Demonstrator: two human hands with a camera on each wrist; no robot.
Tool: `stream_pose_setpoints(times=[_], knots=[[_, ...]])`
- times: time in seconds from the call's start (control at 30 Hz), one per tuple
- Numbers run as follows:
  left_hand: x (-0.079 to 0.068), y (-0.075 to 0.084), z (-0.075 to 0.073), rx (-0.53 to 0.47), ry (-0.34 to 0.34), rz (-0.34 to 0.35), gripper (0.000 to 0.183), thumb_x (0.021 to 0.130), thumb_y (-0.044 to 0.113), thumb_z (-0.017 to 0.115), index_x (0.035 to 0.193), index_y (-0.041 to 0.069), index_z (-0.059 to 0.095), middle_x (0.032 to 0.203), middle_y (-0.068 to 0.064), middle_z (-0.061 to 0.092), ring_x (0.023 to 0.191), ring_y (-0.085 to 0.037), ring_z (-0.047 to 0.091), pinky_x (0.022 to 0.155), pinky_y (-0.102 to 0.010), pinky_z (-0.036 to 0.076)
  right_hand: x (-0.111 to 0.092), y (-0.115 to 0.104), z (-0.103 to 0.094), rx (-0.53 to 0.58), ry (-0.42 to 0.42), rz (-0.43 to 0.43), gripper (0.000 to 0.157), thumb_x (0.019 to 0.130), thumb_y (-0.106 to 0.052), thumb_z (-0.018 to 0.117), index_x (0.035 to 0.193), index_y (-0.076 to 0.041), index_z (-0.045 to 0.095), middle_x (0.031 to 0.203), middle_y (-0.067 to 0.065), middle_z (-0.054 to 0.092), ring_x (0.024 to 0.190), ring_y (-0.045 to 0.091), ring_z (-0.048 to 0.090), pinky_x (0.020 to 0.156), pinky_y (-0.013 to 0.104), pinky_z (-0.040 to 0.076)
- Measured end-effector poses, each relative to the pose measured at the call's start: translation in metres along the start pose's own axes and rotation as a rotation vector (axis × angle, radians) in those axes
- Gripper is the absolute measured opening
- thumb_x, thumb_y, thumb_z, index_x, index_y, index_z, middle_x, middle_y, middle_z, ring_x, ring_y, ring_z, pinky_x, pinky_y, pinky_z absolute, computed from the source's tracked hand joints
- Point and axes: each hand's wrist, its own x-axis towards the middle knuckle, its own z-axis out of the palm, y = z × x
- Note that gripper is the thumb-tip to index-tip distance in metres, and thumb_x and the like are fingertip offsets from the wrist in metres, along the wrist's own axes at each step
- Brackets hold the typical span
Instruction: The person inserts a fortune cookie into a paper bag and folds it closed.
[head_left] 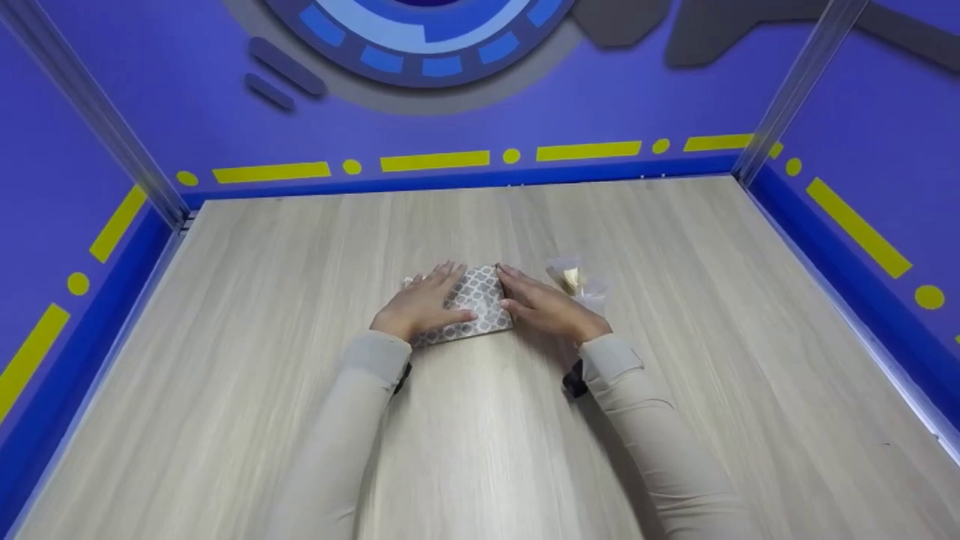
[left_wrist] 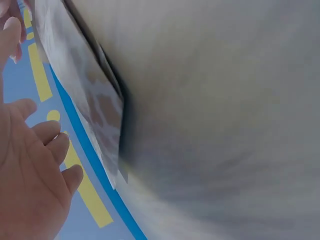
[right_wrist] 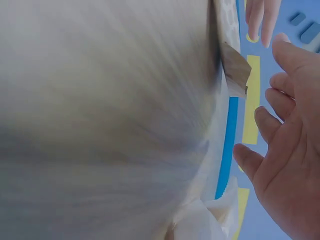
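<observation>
A flat, folded piece of grey-and-white patterned paper (head_left: 480, 292) lies on the table in front of me. My left hand (head_left: 427, 304) rests over its left part, fingers stretched away from me and thumb pointing across the pattern. At the right edge is my right hand (head_left: 551, 304), its straight fingertips along that side. The left wrist view shows the near end of the paper (left_wrist: 102, 105) with layered edges raised a little from the tabletop. In the right wrist view a brownish flap (right_wrist: 236, 70) sticks out at the paper's end, near the right hand's fingers.
Just beyond my right hand sits a crumpled clear plastic wrapper (head_left: 592, 292) with a small gold-coloured thing (head_left: 571, 279) in it. The wood-grain table (head_left: 262, 300) is bounded by blue-purple panels (head_left: 450, 135) with yellow marks at the back and both sides.
</observation>
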Motion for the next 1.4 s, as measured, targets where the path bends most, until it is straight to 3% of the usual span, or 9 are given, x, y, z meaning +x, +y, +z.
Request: stream_pose_setpoints(times=[0.23, 0.47, 0.6, 0.73, 1.1, 1.4], knots=[[0.009, 0.009, 0.000, 0.037, -0.053, 0.013, 0.090, 0.087, 0.063, 0.054, 0.155, 0.022, 0.011, 0.162, -0.002, 0.009, 0.149, -0.022, 0.010, 0.120, -0.046, 0.010, 0.006, 0.000, 0.002, -0.034, -0.009, -0.050, 0.056, 0.102, -0.023, 0.046, 0.150, -0.003, 0.026, 0.159, 0.016, 0.019, 0.147, 0.031, 0.018, 0.118, 0.048, 0.017], [0.010, 0.011, 0.006, 0.012, -0.108, -0.002, 0.090, 0.086, 0.061, 0.058, 0.155, 0.025, 0.014, 0.162, 0.002, 0.010, 0.149, -0.024, 0.012, 0.119, -0.046, 0.017, 0.007, 0.000, 0.002, -0.038, -0.092, 0.004, 0.057, 0.102, -0.024, 0.045, 0.152, -0.006, 0.023, 0.159, 0.015, 0.016, 0.147, 0.030, 0.016, 0.117, 0.056, 0.014], [0.008, 0.008, 0.009, 0.008, -0.111, 0.003, 0.089, 0.085, 0.058, 0.061, 0.155, 0.024, 0.017, 0.162, 0.002, 0.013, 0.148, -0.027, 0.015, 0.118, -0.047, 0.019, 0.009, 0.001, 0.004, -0.050, -0.133, 0.032, 0.057, 0.102, -0.025, 0.045, 0.151, -0.006, 0.024, 0.160, 0.012, 0.017, 0.148, 0.029, 0.015, 0.117, 0.055, 0.013], [0.006, 0.005, 0.009, 0.011, -0.117, 0.018, 0.089, 0.085, 0.057, 0.062, 0.154, 0.023, 0.018, 0.162, 0.001, 0.014, 0.149, -0.026, 0.014, 0.119, -0.045, 0.017, 0.011, 0.004, 0.005, -0.081, -0.163, 0.046, 0.058, 0.101, -0.027, 0.047, 0.151, -0.006, 0.025, 0.160, 0.008, 0.016, 0.148, 0.028, 0.014, 0.118, 0.054, 0.013], [0.003, 0.001, 0.006, -0.031, -0.176, 0.010, 0.088, 0.085, 0.056, 0.062, 0.154, 0.025, 0.018, 0.162, 0.003, 0.009, 0.150, -0.022, 0.005, 0.119, -0.049, 0.013, 0.011, 0.002, 0.004, -0.142, -0.203, 0.029, 0.061, 0.099, -0.026, 0.053, 0.150, -0.003, 0.027, 0.159, 0.013, 0.020, 0.147, 0.030, 0.016, 0.117, 0.054, 0.016], [0.002, 0.000, 0.003, -0.029, -0.201, 0.037, 0.084, 0.087, 0.050, 0.064, 0.153, 0.022, 0.021, 0.162, 0.001, 0.009, 0.150, -0.026, 0.003, 0.119, -0.050, 0.008, 0.012, 0.002, 0.002, -0.215, -0.232, -0.014, 0.062, 0.098, -0.025, 0.054, 0.148, 0.000, 0.029, 0.158, 0.014, 0.020, 0.147, 0.028, 0.019, 0.115, 0.055, 0.019]])
